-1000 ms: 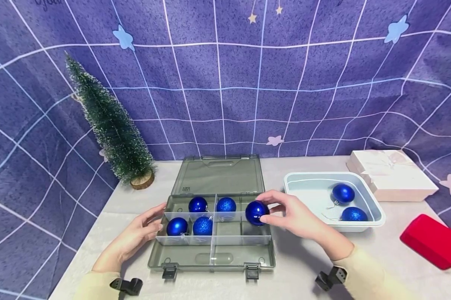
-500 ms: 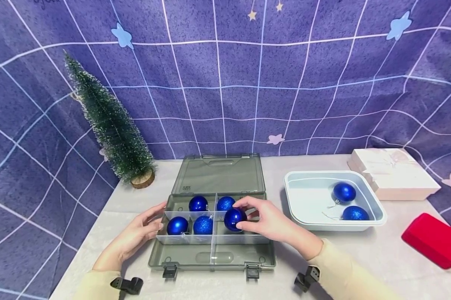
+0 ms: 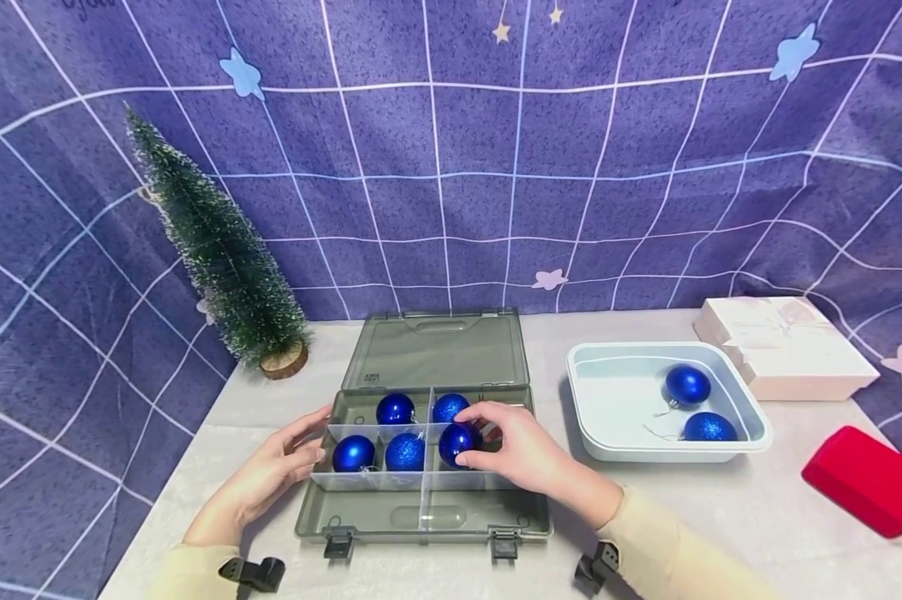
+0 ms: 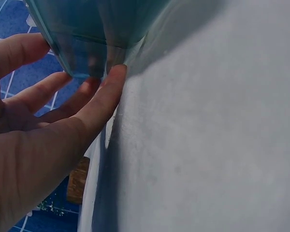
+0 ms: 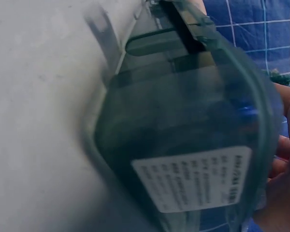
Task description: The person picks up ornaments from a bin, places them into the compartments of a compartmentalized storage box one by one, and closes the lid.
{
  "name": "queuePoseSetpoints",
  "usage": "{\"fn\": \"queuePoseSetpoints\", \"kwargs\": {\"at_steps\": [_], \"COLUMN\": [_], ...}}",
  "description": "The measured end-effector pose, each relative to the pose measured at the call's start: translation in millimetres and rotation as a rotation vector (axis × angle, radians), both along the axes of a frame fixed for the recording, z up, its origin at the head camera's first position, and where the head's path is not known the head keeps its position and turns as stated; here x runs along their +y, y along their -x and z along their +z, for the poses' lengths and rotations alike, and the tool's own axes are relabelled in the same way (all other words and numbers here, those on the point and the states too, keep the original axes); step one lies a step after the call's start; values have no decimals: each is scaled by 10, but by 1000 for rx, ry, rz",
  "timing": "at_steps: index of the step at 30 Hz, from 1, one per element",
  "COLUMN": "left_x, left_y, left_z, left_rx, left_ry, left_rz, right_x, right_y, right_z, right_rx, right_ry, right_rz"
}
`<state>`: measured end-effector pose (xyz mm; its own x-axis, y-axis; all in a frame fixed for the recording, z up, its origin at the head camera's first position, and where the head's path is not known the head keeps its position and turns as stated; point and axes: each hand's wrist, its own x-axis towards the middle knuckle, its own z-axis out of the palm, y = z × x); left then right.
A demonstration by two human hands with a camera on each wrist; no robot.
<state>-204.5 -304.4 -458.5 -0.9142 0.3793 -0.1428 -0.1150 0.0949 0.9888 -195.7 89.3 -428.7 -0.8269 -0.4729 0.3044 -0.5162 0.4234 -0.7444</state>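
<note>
Toward the back edge of the desk (image 3: 548,358), a see-through grey-green box (image 3: 368,510) lies with its lid (image 3: 436,354) laid open behind it. The right hand's (image 3: 529,450) grip is narrow, pinching a glossy blue ball (image 3: 453,446) between thumb and fingers. That ball is at the middle row, just right of the lengthwise divider (I cannot tell whether it touches the bottom). Four more balls (image 3: 404,452), some glossy and some glittery, occupy other compartments. The left hand's (image 3: 282,454) grip is wide and loose, fingertips against the box's left end. On the opposite end, the right wrist view shows a printed label (image 5: 195,179).

Toward the desk's right edge stand a pale tray (image 3: 616,417) with two blue balls (image 3: 688,385), a pink gift box (image 3: 789,342) behind it and a red case (image 3: 867,482). By the back left corner stands a small frosted tree (image 3: 211,237).
</note>
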Motion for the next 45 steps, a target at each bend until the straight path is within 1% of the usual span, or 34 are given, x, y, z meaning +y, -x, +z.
{"fn": "queuePoseSetpoints", "kwargs": {"at_steps": [4, 7, 10, 13, 16, 19, 21, 23, 25, 30, 35, 40, 45], "left_x": [-1, -5, -5, -2, 3, 7, 8, 8, 6, 0, 3, 9, 9], "left_y": [-9, -15, -15, -13, -18, -26, -27, -27, -25, -21, -19, -18, -18], "left_z": [19, 20, 13, 8, 6, 4, 5, 5, 7, 15, 23, 18, 13], "left_rx": [-9, -14, -12, -11, -15, -16, -14, -12, -10, -12, -17, -18, -15], "left_ry": [21, 41, 50, 53, 55, 50, 45, 38, 30, 24, 22, 18, 17], "left_rz": [1, 4, 7, 11, 11, 10, 7, 6, 3, -4, -3, 1, 5], "right_x": [-9, -7, 2, 18, 54, 125, 197, 278, 373, 660, 1001, 1332, 1636], "right_y": [-10, -8, -4, 4, 8, 12, 10, 14, 13, 7, 11, 4, -3], "right_z": [-44, -65, -72, -68, -40, 20, 84, 151, 224, 370, 434, 476, 489], "right_rx": [55, 71, 75, 65, 16, -74, -127, -158, -167, -129, -73, -29, 24], "right_ry": [-21, -27, -28, -1, 67, 149, 192, 225, 252, 285, 278, 312, 292], "right_rz": [-17, 1, 22, 41, 67, 84, 76, 53, 26, -61, -175, -268, -397]}}
